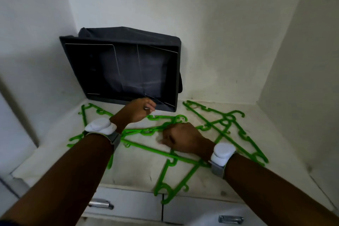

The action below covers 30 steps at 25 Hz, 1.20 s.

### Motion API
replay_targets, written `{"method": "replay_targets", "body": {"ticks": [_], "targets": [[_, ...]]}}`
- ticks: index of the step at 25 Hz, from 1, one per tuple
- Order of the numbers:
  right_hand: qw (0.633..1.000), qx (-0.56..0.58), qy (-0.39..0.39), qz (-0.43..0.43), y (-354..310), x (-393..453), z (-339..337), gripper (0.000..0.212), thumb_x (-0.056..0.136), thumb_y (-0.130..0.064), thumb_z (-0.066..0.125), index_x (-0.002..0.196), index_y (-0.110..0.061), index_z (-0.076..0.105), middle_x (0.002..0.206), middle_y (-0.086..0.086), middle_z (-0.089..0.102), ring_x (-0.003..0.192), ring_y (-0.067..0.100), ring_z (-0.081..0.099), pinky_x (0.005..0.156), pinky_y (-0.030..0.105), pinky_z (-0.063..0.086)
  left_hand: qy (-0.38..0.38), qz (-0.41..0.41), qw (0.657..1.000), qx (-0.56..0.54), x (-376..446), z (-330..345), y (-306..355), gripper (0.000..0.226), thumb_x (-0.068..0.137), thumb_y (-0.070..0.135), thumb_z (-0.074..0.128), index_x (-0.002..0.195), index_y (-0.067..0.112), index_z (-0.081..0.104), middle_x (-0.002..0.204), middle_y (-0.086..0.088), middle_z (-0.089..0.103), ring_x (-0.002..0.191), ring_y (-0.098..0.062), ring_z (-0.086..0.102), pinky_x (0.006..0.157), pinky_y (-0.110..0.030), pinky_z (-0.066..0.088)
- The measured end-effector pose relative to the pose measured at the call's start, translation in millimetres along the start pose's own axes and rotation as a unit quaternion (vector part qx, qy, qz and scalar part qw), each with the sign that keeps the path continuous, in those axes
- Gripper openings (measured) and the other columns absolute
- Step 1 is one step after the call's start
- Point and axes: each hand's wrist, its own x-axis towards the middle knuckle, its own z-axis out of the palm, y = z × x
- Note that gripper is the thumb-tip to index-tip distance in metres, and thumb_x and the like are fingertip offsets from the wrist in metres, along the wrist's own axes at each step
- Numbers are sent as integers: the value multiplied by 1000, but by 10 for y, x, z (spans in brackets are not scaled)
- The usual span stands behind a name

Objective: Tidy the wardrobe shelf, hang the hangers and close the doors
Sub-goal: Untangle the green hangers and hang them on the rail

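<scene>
While green hangers [183,158] lie scattered across the shelf [139,169] at lower centre, the left hand [139,111] pinches the tipped storage box [121,71] rim to right it; right hand [180,138] fingers curl around one hanger neck

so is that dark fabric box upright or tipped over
Tipped. The fabric box lies on its side against the back wall, its open mouth facing the camera, and nothing shows inside it.

Green plastic hangers [222,130] lie scattered – overlapping – across the white shelf [139,167].
</scene>
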Motion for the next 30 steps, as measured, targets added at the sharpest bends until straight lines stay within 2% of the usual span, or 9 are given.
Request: {"method": "replay_targets", "body": {"ticks": [3,6,10,14,17,20,23,28,30], "targets": [[993,2,11,116,361,-8,-106,39,82,-64,49,86,-27,61,85,-3,66,78,21,65,60,28,39,-140,24,989,32,57,158,-16,26,76,21,85,97,21,70,97,-2,75,83,-8,68,87,-27,54],[958,151,-151,189,673,-89,-282,52,69,-77,63,85,-27,59,78,-4,67,74,17,65,60,27,47,-211,44,974,63,89,371,-4,41,64,36,92,98,23,72,84,12,69,64,8,60,66,-12,48],[877,351,-231,233,719,-79,-395,36,75,-36,82,95,-14,63,71,11,71,50,12,66,49,23,55,-222,115,961,115,161,446,15,31,70,38,85,97,29,74,79,15,68,63,10,58,66,-11,45],[850,357,-229,312,661,51,-490,14,89,3,55,95,-5,64,69,9,67,46,10,64,48,23,55,-172,193,942,215,174,372,40,24,80,39,71,104,34,73,91,14,70,74,4,58,69,-13,42],[854,339,-197,344,676,86,-553,25,93,5,44,92,-6,66,74,8,66,49,11,64,46,22,53,-161,198,941,221,167,374,-21,21,85,38,68,103,29,73,99,10,71,86,-6,63,74,-16,41],[849,371,-139,349,630,111,-529,9,94,-12,63,94,-4,67,76,11,68,50,16,60,45,22,48,-157,166,965,128,128,324,-102,17,91,29,69,104,18,72,90,6,67,78,-6,59,74,-19,43],[845,433,-151,274,553,177,-468,18,87,-25,75,88,-12,63,71,7,67,51,16,59,47,25,48,-117,134,984,8,92,144,-152,13,93,16,68,100,7,74,85,-4,70,67,2,53,73,-21,43],[905,357,-130,192,392,521,-232,22,90,-21,70,70,-19,64,54,-4,60,38,1,45,39,14,34,-161,25,980,-118,-173,-343,-598,9,87,26,75,80,21,75,69,1,71,59,-8,61,51,-20,50],[919,333,-132,165,363,640,-148,22,90,-22,70,69,-16,66,51,-6,60,40,-4,46,43,9,34,-75,-20,989,-125,-255,-543,-887,17,90,30,71,81,16,75,69,4,72,59,-8,61,52,-18,48]]}}
